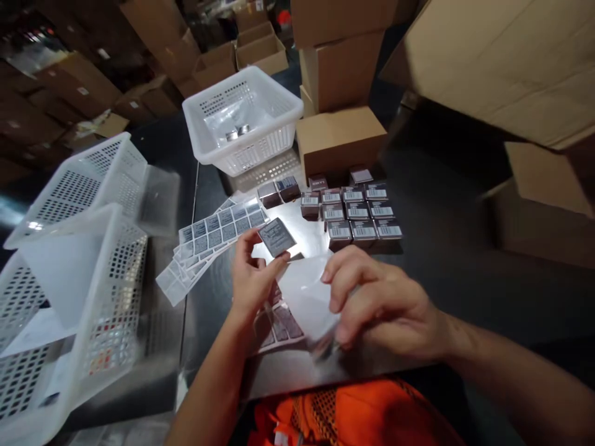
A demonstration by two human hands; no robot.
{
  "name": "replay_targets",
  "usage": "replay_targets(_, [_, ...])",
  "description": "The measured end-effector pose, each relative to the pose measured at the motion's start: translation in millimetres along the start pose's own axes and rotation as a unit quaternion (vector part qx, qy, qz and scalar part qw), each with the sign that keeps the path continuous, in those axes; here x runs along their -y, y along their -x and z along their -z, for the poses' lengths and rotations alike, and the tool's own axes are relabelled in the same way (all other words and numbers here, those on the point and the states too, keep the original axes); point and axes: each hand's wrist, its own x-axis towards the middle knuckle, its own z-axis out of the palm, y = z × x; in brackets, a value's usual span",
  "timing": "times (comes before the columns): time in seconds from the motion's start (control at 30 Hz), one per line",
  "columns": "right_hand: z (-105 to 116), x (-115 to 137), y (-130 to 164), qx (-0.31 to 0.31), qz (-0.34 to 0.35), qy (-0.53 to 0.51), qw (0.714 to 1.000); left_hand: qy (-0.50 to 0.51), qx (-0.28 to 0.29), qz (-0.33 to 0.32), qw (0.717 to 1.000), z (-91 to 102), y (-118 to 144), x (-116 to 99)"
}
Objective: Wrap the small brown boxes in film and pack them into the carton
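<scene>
My left hand [253, 272] grips a small dark box [277, 237] by its edges, its printed grey face turned up. My right hand [381, 297] is closed on a glossy white sheet [309, 291], blurred by motion, near my body. Below that sheet lies a label sheet [283, 325] with dark printed squares, partly covered. More label sheets [220, 232] are fanned out left of my left hand. Beyond my hands, several small dark boxes with barcode labels [356, 212] stand in rows. Two dark boxes [279, 191] sit apart, left of the rows.
A white plastic basket [246, 148] with small items in a clear bag stands at the back. Two more white baskets [127, 161] are at the left. A brown carton [341, 133] sits behind the dark boxes. Large cartons [502, 62] crowd the right and the background.
</scene>
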Motion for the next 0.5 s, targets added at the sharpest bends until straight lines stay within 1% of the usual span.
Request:
replay_targets(0.03, [3,2,-2,-0.056,-0.033,-0.047,0.997,0.038,0.026,0.006,0.999,-1.6,1,-1])
replay_targets(0.1, [8,1,-4,-0.176,-0.103,-0.114,0.972,0.089,0.076,0.009,0.993,-4.2,5,-3])
replay_targets(0.13, [10,0,-5,-0.218,-0.135,-0.138,0.957,0.103,0.101,0.011,0.989,-5.0,7,-3])
replay_targets(0.17, [11,-2,-5,-0.243,-0.168,-0.158,0.942,0.112,0.127,0.017,0.985,-5.5,10,-4])
replay_targets(0.2, [12,-4,-5,-0.250,-0.202,-0.174,0.931,0.117,0.155,0.025,0.981,-5.8,13,-3])
replay_targets(0.23, [13,-6,-6,-0.241,-0.239,-0.186,0.922,0.121,0.183,0.036,0.975,-5.9,16,-3])
replay_targets(0.27, [14,-7,-6,-0.222,-0.274,-0.195,0.915,0.125,0.208,0.046,0.969,-5.9,19,-2])
replay_targets(0.33, [14,-8,-6,-0.188,-0.321,-0.205,0.905,0.128,0.247,0.065,0.958,-5.9,22,1])
replay_targets(0.4, [13,-6,-6,-0.177,-0.340,-0.211,0.899,0.121,0.266,0.076,0.953,-6.1,23,3])
replay_targets(0.5, [11,-4,-7,-0.180,-0.356,-0.221,0.890,0.115,0.273,0.076,0.952,-6.8,23,6])
